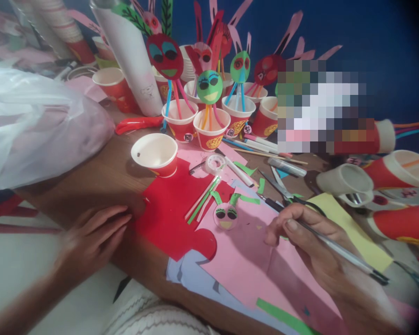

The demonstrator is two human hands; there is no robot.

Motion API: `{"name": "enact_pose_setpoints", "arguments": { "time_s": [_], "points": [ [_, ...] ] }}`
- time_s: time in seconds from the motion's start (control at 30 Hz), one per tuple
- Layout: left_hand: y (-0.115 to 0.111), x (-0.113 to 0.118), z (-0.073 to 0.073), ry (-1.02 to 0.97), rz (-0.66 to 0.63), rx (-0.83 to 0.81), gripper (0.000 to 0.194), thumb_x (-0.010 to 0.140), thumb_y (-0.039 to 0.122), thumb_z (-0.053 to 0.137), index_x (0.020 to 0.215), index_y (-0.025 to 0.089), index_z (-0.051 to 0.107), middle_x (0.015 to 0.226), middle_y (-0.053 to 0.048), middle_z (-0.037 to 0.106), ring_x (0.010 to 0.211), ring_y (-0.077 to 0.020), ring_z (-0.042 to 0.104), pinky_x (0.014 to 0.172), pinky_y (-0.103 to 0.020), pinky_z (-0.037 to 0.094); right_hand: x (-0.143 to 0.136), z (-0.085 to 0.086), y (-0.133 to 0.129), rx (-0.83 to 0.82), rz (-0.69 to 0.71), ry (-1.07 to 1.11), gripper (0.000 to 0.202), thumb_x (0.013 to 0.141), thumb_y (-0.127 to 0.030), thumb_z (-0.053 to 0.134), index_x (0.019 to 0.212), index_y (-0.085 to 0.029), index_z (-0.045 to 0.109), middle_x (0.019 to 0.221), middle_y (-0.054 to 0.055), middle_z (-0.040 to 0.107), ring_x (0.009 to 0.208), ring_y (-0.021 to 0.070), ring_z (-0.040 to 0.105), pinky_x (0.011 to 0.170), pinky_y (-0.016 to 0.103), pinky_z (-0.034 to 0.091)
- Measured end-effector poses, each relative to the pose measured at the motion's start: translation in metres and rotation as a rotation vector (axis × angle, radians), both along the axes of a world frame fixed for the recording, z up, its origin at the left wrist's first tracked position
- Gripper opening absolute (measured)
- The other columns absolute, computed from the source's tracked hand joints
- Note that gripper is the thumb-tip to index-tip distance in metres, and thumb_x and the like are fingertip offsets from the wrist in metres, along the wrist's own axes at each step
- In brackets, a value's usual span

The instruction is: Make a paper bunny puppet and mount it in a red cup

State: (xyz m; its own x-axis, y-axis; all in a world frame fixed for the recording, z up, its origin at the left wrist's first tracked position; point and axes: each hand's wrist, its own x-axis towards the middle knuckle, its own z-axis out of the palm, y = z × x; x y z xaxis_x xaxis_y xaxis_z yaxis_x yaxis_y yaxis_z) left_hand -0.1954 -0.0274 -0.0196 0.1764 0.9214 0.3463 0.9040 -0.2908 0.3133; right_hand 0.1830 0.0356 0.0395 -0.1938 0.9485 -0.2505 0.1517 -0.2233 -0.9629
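Note:
My left hand (99, 228) is at the table's front edge, fingers stretched and close together, holding nothing. It is beside a red paper sheet (164, 223). My right hand (310, 242) is curled around a grey-and-black pen (342, 253), whose tip points away toward the far left. Beneath that hand is a pink paper sheet (244, 260). On the sheet lies a small round pink paper face (225, 216) with green antennae, dark eyes and a yellow mouth. Several thin green and pale sticks (202, 200) lie on the red paper.
An open paper cup (155, 156) stands behind the red paper. Farther back, several red cups (212, 132) hold paper-faced figures. Tape (215, 163), scissors (282, 186) and a marker (240, 171) lie mid-table. A white plastic bag (45, 125) bulges at left; a yellow sheet (356, 232) lies right.

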Motion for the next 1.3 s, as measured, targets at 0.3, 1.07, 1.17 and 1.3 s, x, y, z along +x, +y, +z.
{"name": "enact_pose_setpoints", "arguments": {
  "time_s": [0.3,1.07,1.17,1.3],
  "points": [
    [0.001,-0.003,0.001,-0.059,0.040,-0.019,0.029,0.079,0.014,0.054,0.102,0.031,0.061,0.106,-0.002,0.063,0.091,-0.0233,0.058,0.083,-0.038,0.044,0.001,0.003,-0.002,0.001,0.012,-0.041,0.023,0.081,-0.041,0.058,0.072,-0.020,0.061,0.064,0.004,0.065,0.062,0.0161,0.060,0.059,0.024,0.049],
    [-0.014,-0.010,0.008,0.274,-0.056,-0.143,0.030,0.082,0.012,0.047,0.105,0.019,0.065,0.113,-0.011,0.059,0.094,-0.0243,0.053,0.080,-0.037,0.042,0.007,-0.001,-0.001,-0.011,0.059,-0.033,0.018,0.085,-0.037,0.055,0.078,-0.021,0.059,0.069,0.000,0.065,0.067,0.0110,0.059,0.065,0.016,0.048],
    [-0.018,-0.012,0.007,0.320,-0.020,-0.142,0.033,0.082,0.012,0.048,0.108,0.027,0.063,0.117,-0.007,0.057,0.096,-0.0235,0.053,0.083,-0.037,0.041,0.006,-0.003,0.000,-0.003,0.064,-0.010,0.018,0.085,-0.037,0.054,0.078,-0.021,0.059,0.070,0.000,0.064,0.069,0.0113,0.059,0.066,0.017,0.048],
    [-0.019,-0.011,0.002,0.324,-0.014,-0.055,0.036,0.081,0.009,0.051,0.107,0.030,0.061,0.115,-0.004,0.058,0.095,-0.0223,0.055,0.083,-0.036,0.042,0.007,-0.003,-0.001,0.002,0.072,-0.010,0.018,0.085,-0.036,0.054,0.078,-0.020,0.059,0.069,0.000,0.063,0.069,0.0118,0.059,0.067,0.018,0.048]
  ]
}}
